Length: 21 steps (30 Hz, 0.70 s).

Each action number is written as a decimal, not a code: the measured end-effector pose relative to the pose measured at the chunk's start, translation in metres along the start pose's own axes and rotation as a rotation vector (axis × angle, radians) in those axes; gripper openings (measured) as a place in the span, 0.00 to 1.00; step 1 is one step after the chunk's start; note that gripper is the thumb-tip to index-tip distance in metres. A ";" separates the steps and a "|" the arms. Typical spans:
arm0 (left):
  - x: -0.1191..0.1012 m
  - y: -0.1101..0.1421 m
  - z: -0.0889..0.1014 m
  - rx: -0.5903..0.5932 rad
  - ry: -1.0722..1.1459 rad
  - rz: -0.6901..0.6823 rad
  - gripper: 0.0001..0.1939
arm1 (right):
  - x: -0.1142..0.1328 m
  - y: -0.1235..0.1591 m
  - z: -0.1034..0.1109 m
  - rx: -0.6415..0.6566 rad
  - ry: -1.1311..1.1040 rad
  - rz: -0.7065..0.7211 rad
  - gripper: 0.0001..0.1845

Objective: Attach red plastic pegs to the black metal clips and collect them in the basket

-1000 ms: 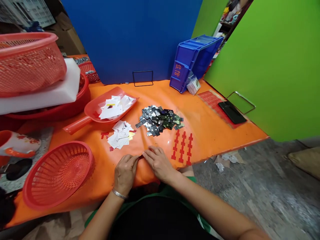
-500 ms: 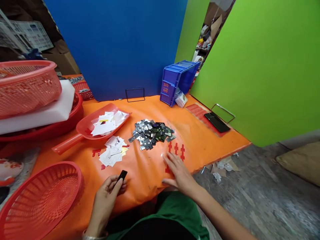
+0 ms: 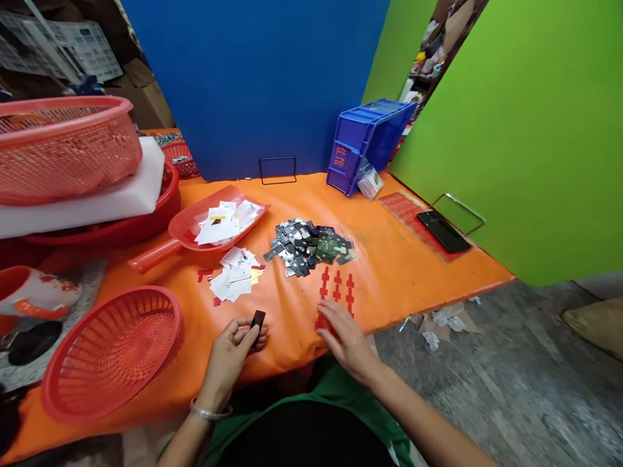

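Crosswise: dark plate at left, red columns under the right hand

Plainly, the gap that matters runs sideways across the near part of the orange tabletop (image 3: 389, 259). On one side, the left hand (image 3: 232, 355) has its fingers and thumb clamped on a small dark plate (image 3: 258, 319), gripping its nearer part so that the far end stands free. Its long axis points away from the body, with the far end leaning a little to the right. How high the plate is above the surface, I cannot tell.

On the other side, the right hand (image 3: 349, 344) reaches over the near ends of three columns of red cross-shaped pieces (image 3: 337, 277). Its thumb stands apart from the fingers, and nothing shows between them; whether a fingertip touches a red piece is hidden. The columns run away from the body too, roughly in line with the plate's length, so the two differ mostly in sideways position. The right hand is clearly the nearer one to the red pieces, while the plate lies well to the left of its fingers.

Beyond both hands, between them from side to side, sits a heap of flat metal plates (image 3: 296, 250), apart from either hand. Loose paper slips (image 3: 231, 285) lie just past the left hand, near its plate but not touching it.
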State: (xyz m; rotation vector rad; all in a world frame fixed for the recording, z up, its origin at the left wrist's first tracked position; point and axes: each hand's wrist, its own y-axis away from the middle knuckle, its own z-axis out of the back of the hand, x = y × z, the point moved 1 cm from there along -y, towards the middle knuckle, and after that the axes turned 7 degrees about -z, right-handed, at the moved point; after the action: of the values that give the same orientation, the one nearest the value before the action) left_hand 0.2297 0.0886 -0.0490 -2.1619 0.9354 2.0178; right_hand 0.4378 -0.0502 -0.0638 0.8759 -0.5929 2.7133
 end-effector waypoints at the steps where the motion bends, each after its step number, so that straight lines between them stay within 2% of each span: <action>1: 0.001 0.001 0.000 0.006 0.006 0.009 0.26 | -0.004 -0.003 0.005 -0.054 -0.055 -0.065 0.17; 3: 0.001 0.002 0.001 0.022 0.021 0.023 0.26 | -0.013 -0.008 0.015 -0.143 -0.146 -0.236 0.09; 6: 0.000 0.003 -0.001 0.044 0.027 0.037 0.26 | -0.022 -0.018 0.022 -0.144 -0.233 -0.426 0.06; 11: -0.006 0.004 -0.012 0.075 0.016 0.068 0.24 | -0.022 -0.032 0.019 -0.057 -0.192 -0.411 0.06; 17: -0.008 0.003 -0.031 0.139 0.013 0.088 0.23 | -0.039 -0.043 0.017 -0.097 -0.155 -0.491 0.06; 21: -0.009 0.000 -0.054 0.209 0.024 0.065 0.23 | -0.042 -0.054 0.015 -0.090 -0.145 -0.452 0.06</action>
State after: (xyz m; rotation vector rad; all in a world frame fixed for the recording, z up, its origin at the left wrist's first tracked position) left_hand 0.2783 0.0695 -0.0330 -2.0750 1.1765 1.8294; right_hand 0.4968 -0.0121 -0.0617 1.0444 -0.4709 2.2180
